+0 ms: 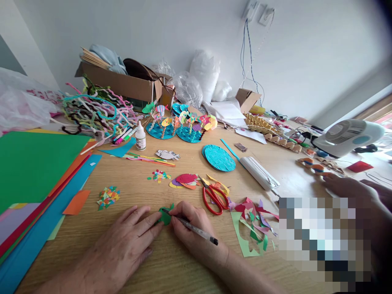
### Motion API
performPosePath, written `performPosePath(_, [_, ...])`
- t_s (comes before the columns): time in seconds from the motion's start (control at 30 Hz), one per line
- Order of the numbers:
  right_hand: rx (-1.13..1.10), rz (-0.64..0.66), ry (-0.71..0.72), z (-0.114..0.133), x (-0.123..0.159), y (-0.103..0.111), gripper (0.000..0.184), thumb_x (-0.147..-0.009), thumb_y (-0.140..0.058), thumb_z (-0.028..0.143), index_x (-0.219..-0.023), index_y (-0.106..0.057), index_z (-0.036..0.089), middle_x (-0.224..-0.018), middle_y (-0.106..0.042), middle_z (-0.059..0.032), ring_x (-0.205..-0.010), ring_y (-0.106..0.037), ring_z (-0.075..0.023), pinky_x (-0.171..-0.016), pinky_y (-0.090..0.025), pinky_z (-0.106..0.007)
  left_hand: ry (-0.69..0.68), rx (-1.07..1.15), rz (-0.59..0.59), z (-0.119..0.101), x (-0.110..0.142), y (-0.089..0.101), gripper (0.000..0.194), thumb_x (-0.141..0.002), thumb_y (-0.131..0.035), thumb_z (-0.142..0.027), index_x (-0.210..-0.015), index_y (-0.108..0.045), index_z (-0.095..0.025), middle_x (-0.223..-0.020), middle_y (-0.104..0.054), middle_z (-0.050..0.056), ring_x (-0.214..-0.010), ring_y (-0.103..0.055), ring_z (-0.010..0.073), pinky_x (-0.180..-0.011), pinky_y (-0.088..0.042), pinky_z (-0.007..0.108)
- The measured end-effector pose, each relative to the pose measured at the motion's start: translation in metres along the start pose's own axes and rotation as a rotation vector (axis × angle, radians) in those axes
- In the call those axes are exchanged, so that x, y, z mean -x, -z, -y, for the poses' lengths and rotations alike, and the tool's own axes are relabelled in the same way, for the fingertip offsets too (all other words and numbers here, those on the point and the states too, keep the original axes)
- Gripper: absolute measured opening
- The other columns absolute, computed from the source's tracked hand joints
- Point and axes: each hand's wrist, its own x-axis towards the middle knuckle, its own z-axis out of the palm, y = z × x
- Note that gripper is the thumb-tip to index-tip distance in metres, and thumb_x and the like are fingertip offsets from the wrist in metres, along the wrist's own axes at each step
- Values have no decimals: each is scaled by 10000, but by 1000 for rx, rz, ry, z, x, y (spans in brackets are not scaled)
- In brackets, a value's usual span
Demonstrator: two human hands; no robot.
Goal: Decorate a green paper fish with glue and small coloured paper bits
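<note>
A small green paper fish cut-out (165,216) lies on the table between my hands, partly covered by fingers. My left hand (130,234) rests flat with its fingers spread, the fingertips on the cut-out's left edge. In my right hand (192,224) is a black-capped clear gel pen (200,232), its tip touching the green paper. Just beyond are stacked coloured paper fish (186,180), with a red one on top. Red-handled scissors (214,200) lie to their right. Two piles of tiny paper bits, one mixed round dots (161,176) and one angular pieces (108,197), sit beyond my left hand.
Coloured paper sheets (39,163) cover the left side. Paper scraps (252,220) lie right of my hand. Farther back are a glue bottle (140,136), blue discs (219,157), a white pouch (259,173) and pipe cleaners (98,108). Another person's hand (349,188) is at right, near a fan (349,136).
</note>
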Motion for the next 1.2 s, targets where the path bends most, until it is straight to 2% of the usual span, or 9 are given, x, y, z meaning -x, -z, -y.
performPosePath(0.2, [-38,-8,-11,0,0,-1,87,-766,-519,156,-769,-599,189,-617,-599,24,-537,-514,-108,-544,-383,-200,-34,-11,-37,2,2,-3,591,-820,-509,-86,-1356,-474,-331,-1357,-553,-19,-1227,-477,250,-1070,-384,446])
performPosePath(0.57, [-23,-16,-8,0,0,-1,76,-762,-525,157,-758,-593,192,-619,-599,21,-541,-513,-109,-543,-376,-200,-36,-56,-31,2,3,-3,616,-808,-481,-61,-1365,-461,-326,-1367,-543,-18,-1225,-478,250,-1061,-396,448])
performPosePath(0.7, [-34,-18,-13,-2,-1,-1,75,-775,-522,171,-777,-596,186,-638,-603,15,-551,-513,-111,-544,-371,-202,-45,-41,-60,3,4,-5,572,-829,-478,-88,-1348,-478,-328,-1363,-546,-21,-1228,-478,241,-1071,-383,433])
performPosePath(1.0, [-36,-27,28,-2,0,-2,78,-750,-519,150,-757,-592,176,-613,-584,14,-539,-507,-111,-543,-359,-202,-111,-150,-138,2,1,-4,524,-811,-459,-92,-1291,-540,-287,-1308,-592,-9,-1147,-533,259,-974,-476,433])
performPosePath(1.2, [-45,-34,-5,-3,0,-3,72,-769,-520,174,-771,-593,179,-624,-587,13,-538,-500,-111,-535,-358,-201,-93,-142,-111,1,0,-2,553,-808,-469,-93,-1321,-512,-295,-1319,-584,-13,-1169,-514,256,-996,-461,430])
